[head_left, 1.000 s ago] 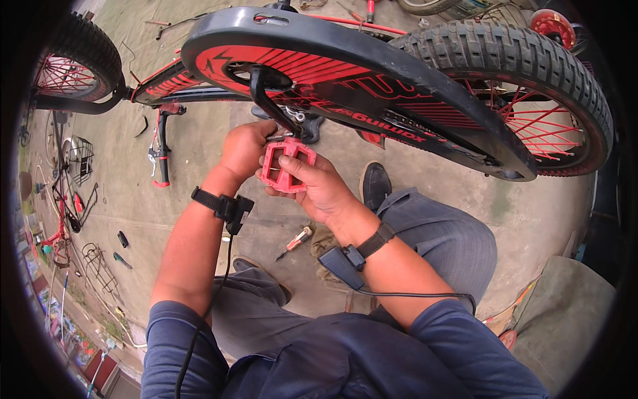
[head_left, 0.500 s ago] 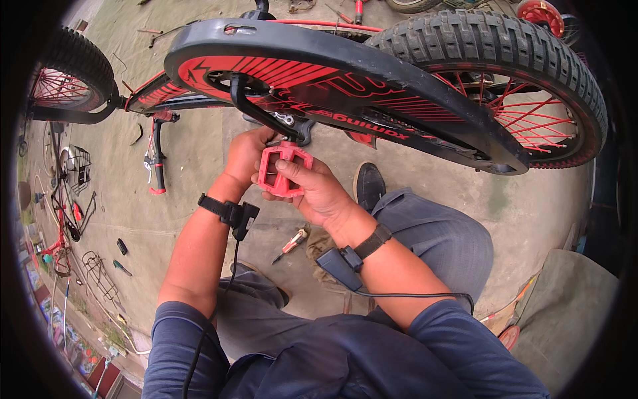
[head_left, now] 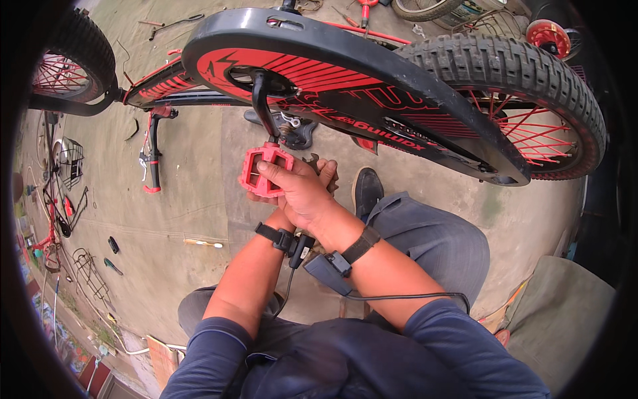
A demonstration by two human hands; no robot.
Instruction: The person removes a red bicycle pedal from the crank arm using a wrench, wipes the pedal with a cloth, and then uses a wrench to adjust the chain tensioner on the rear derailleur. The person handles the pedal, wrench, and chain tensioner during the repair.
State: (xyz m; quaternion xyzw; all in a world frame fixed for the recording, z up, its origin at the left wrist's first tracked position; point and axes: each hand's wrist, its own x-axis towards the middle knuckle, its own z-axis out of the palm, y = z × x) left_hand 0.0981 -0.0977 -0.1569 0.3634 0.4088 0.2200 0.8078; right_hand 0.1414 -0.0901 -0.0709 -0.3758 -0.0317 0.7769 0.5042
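Note:
A red pedal sits at the end of a black crank arm on a bicycle. My right hand is closed round the pedal, with the thumb lying over its frame. My left hand passes beneath the right one, and most of it is hidden. Its fingers come out on the right side, closed round a dark metal wrench whose jaw end shows just right of the pedal. The jaw is apart from the pedal's axle.
A black and red chain guard spans the top, with the knobby rear wheel at right. Handlebars, a brush and a wire basket lie to the left. My shoe stands below the guard.
My left hand has moved from behind the pedal's crank end to the right, under my right hand, and the wrench now shows. The pedal has shifted slightly left in view.

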